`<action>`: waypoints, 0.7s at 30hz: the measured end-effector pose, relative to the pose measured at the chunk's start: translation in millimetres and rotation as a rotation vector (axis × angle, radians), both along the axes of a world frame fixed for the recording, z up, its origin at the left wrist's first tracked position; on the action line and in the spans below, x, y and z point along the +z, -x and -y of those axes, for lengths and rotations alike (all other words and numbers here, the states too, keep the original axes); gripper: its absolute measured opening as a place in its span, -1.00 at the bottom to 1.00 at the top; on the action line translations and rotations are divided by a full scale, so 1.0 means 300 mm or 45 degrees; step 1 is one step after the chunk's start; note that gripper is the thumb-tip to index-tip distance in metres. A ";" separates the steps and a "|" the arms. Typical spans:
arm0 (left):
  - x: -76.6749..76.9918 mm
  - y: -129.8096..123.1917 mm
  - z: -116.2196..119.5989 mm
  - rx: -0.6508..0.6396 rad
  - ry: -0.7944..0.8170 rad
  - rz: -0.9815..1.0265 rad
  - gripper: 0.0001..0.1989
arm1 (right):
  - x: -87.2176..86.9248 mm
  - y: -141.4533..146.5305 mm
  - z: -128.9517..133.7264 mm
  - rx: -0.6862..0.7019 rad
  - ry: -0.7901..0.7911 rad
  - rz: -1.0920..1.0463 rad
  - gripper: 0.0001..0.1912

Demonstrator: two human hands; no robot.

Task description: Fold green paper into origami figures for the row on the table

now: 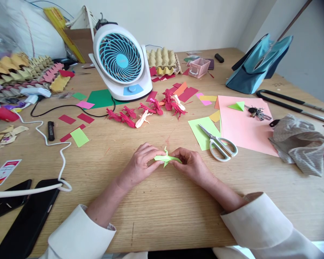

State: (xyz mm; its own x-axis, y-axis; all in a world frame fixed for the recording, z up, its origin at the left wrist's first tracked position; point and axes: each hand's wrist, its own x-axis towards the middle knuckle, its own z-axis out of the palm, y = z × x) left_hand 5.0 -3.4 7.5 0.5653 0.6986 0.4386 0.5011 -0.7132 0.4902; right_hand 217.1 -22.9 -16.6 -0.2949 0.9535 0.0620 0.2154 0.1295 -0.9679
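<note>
A small folded piece of light green paper [166,157] is held just above the wooden table, between both hands. My left hand [144,160] pinches its left end between thumb and fingers. On the other side, my right hand [189,163] grips the right end the same way. Thin points of the paper stick up and down at its middle. Beyond the hands lies a group of folded red paper figures [156,107], with a pale pink one [143,119] among them. To the right, closed scissors [218,142] rest partly on a light green sheet [202,127].
A white fan [121,61] stands at the back. Pink paper [243,126] with keys [259,113], crumpled grey cloth [299,140] and a blue bag [248,72] are on the right. Phones [29,216], a white cable [62,158] and a black marker [51,131] lie left.
</note>
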 end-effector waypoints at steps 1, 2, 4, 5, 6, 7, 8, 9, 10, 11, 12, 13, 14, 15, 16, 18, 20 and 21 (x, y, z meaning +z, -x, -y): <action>0.000 0.001 -0.001 -0.003 -0.006 -0.006 -0.87 | 0.001 0.000 0.000 0.005 -0.003 0.000 -0.90; 0.001 0.002 -0.001 -0.007 -0.003 -0.008 -0.86 | 0.003 0.000 0.000 0.009 -0.006 0.001 -0.90; 0.001 0.005 -0.004 -0.021 0.027 0.004 -0.86 | 0.005 0.000 0.000 0.015 -0.012 0.008 -0.89; 0.000 0.007 -0.005 -0.026 0.046 0.012 -0.86 | 0.006 -0.001 0.000 0.013 -0.015 0.012 -0.89; -0.001 0.008 -0.006 -0.031 0.066 0.014 -0.86 | 0.006 -0.001 0.000 0.013 -0.017 0.015 -0.88; -0.003 0.009 -0.008 -0.034 0.082 0.016 -0.87 | 0.006 -0.001 0.001 0.012 -0.017 0.019 -0.88; -0.005 0.010 -0.009 -0.035 0.097 0.019 -0.88 | 0.006 -0.001 0.001 0.011 -0.016 0.023 -0.88; -0.007 0.010 -0.010 -0.033 0.108 0.027 -0.88 | 0.006 -0.001 0.001 0.010 -0.014 0.024 -0.88; -0.010 0.010 -0.010 -0.030 0.119 0.036 -0.89 | 0.005 -0.001 0.002 0.007 -0.012 0.024 -0.87; -0.012 0.009 -0.010 -0.025 0.127 0.045 -0.89 | 0.005 -0.001 0.002 0.003 -0.009 0.023 -0.87; -0.013 0.008 -0.010 -0.017 0.130 0.051 -0.89 | 0.005 -0.001 0.002 -0.003 -0.007 0.025 -0.87; -0.015 0.006 -0.009 -0.006 0.132 0.051 -0.89 | 0.004 0.000 0.001 -0.008 -0.007 0.028 -0.87; -0.016 0.004 -0.009 0.008 0.135 0.048 -0.89 | 0.004 0.000 0.001 -0.011 -0.006 0.033 -0.87; -0.017 0.003 -0.008 0.019 0.145 0.045 -0.89 | 0.003 0.001 0.001 -0.012 -0.007 0.036 -0.87; -0.017 0.002 -0.007 0.027 0.161 0.049 -0.88 | 0.002 0.002 0.001 -0.014 -0.010 0.038 -0.87; -0.018 0.001 -0.007 0.043 0.220 0.070 -0.87 | -0.001 0.004 0.002 -0.018 -0.016 0.042 -0.87; -0.019 0.001 -0.007 0.055 0.287 0.089 -0.86 | -0.002 0.006 0.003 -0.029 -0.015 0.044 -0.87; -0.018 0.001 -0.007 0.059 0.309 0.095 -0.85 | -0.002 0.007 0.003 -0.034 -0.010 0.044 -0.87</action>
